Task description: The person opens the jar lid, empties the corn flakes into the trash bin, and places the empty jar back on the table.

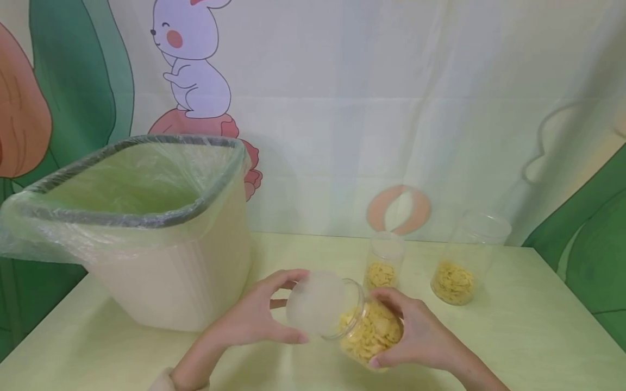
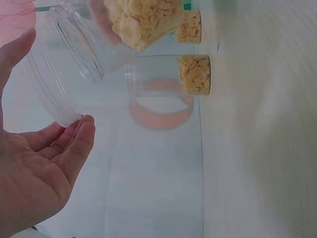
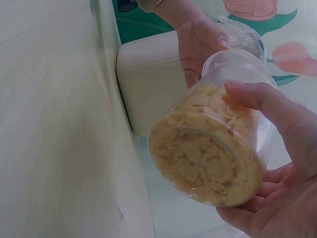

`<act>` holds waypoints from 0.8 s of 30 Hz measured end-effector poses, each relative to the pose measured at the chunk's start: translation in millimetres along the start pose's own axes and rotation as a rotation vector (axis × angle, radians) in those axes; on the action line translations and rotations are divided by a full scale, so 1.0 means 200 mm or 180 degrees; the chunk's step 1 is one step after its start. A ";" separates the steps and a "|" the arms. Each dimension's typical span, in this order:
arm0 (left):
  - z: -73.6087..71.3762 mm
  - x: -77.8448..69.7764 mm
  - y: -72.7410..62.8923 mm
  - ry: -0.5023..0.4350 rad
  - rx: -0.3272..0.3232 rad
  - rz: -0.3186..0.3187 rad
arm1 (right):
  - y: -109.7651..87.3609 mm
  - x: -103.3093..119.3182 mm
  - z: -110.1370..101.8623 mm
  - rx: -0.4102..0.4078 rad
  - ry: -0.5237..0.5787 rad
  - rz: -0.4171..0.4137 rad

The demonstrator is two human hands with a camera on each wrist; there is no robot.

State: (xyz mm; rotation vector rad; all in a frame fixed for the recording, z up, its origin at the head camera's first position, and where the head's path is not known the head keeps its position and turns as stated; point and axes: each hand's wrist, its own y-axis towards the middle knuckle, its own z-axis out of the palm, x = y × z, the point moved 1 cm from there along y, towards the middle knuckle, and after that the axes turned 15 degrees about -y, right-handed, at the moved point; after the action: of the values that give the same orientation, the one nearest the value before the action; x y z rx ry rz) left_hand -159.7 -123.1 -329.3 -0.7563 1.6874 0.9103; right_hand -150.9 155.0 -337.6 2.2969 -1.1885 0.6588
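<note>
My left hand (image 1: 256, 315) pinches a round translucent lid (image 1: 314, 302) by its edge, thumb on one side and fingers on the other. Gripped in my right hand (image 1: 423, 334) is a clear jar (image 1: 363, 304) of yellow flakes (image 1: 374, 336), tilted with its mouth toward the lid. In the left wrist view the lid (image 2: 47, 82) stands a small gap away from the uncovered jar mouth (image 2: 81, 47). The right wrist view shows the jar's base (image 3: 205, 163) from below, with flakes filling much of it; fingers and thumb wrap its sides.
A white bin (image 1: 181, 277) with a clear plastic liner stands at the left. Behind the hands are a small clear jar (image 1: 386, 250) and, farther right, a larger one (image 1: 476, 241), each partly filled with flakes. A printed curtain (image 1: 313, 119) hangs behind the light table (image 1: 528, 320).
</note>
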 end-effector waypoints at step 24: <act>-0.07 0.05 -0.09 0.0149 -0.0130 -0.0194 | 0.00 0.00 -0.03 -0.0071 -0.0054 0.0085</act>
State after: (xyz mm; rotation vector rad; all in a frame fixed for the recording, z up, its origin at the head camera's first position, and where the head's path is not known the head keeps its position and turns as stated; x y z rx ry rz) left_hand -153.8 -145.1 -340.3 -0.8579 1.6817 0.8932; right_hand -152.3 159.5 -332.7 2.2760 -1.2303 0.6337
